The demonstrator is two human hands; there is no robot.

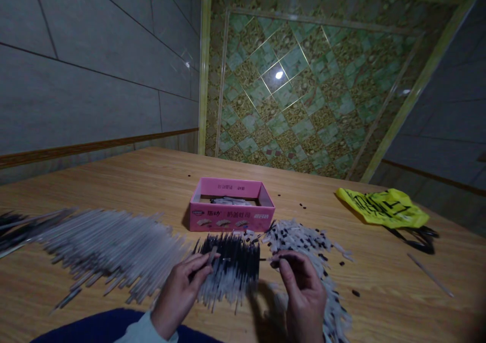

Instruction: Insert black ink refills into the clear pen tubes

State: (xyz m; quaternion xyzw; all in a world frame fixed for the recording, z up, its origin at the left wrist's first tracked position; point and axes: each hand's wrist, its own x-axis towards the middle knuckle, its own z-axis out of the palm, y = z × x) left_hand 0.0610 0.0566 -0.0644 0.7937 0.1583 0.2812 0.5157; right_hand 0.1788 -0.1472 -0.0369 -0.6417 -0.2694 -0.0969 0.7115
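Over a row of dark-tipped thin sticks, my left hand is closed with a small pale tube between thumb and fingers. To its right, my right hand is closed in a pinch on a small piece with a thin dark tip pointing left; its exact shape is blurred. A heap of small clear and black pieces lies behind and beside my right hand. Many long translucent sticks are spread on the left. The open pink box stands behind the dark-tipped sticks, with some clear pieces inside.
The wooden table reaches the tiled wall. A yellow bag with black writing and black straps lies at the right, near a lone thin stick. Dark sticks lie at the far left. Small black bits are scattered about.
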